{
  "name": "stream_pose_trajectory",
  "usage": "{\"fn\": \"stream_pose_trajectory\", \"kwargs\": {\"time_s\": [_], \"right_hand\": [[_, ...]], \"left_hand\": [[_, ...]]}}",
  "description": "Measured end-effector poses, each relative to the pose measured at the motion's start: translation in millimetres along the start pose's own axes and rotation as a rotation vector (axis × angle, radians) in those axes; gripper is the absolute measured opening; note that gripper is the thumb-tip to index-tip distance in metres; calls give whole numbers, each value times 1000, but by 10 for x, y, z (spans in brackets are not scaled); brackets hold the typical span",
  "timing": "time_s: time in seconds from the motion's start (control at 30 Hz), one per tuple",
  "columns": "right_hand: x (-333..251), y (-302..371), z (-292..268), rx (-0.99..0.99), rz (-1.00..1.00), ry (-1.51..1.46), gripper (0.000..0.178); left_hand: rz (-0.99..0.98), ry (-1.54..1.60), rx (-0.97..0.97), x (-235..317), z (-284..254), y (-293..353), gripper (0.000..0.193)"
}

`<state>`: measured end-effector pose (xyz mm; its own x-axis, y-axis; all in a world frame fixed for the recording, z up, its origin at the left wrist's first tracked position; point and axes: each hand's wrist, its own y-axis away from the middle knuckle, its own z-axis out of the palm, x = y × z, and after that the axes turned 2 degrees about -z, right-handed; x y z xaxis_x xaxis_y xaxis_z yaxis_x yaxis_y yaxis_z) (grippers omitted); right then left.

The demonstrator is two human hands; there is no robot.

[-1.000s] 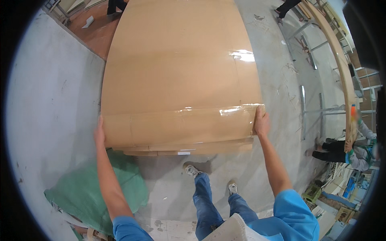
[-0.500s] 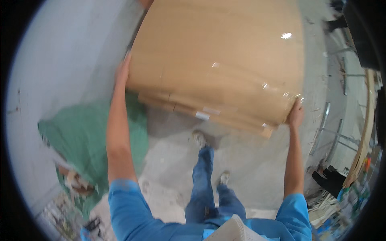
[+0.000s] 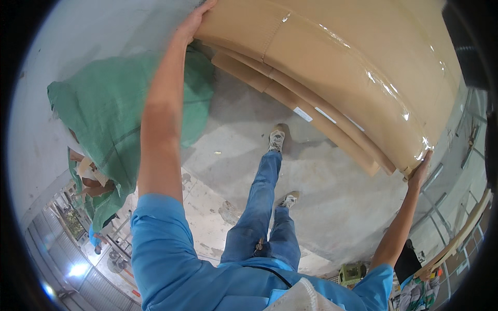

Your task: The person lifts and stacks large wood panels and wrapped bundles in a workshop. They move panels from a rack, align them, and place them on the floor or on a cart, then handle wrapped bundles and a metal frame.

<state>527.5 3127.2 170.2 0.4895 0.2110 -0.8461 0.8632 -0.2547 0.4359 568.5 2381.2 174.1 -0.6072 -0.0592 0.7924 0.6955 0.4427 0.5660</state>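
A wide stack of flattened cardboard boxes (image 3: pixel 332 57) fills the upper right of the view, held out in front of me. Clear shiny tape runs along its outer sheet, and several layers with small white labels show at the lower edge. My left hand (image 3: pixel 195 22) grips the stack at its far left corner. My right hand (image 3: pixel 421 167) is closed round its near right corner, where the tape is bunched. The fingertips of both hands are partly hidden by the cardboard.
To the left a green woven sack (image 3: pixel 114 109) lies against the pale wall (image 3: pixel 39 129), with cardboard scraps at its mouth. Metal frames (image 3: pixel 441 202) stand on the right. My feet are on the grey concrete floor (image 3: pixel 332 212). Another person (image 3: pixel 96 238) is far off at lower left.
The cardboard stack has shifted up and right and tilted, its right side now lower. My left hand has moved farther out, and my right hand has moved right and nearer.
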Motion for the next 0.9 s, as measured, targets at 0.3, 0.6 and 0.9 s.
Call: {"fn": "stream_pose_trajectory", "kwargs": {"time_s": [0.3, 0.6, 0.9], "right_hand": [[115, -54, -82, 69, 40, 15, 81], [156, -69, -85, 121, 2, 28, 75], [184, -55, -4, 76, -137, 148, 63]], "left_hand": [[153, -75, 57, -174, -87, -80, 72], [250, -56, 90, -338, -148, -244, 70], [258, -125, 130, -339, -200, -311, 73]]}}
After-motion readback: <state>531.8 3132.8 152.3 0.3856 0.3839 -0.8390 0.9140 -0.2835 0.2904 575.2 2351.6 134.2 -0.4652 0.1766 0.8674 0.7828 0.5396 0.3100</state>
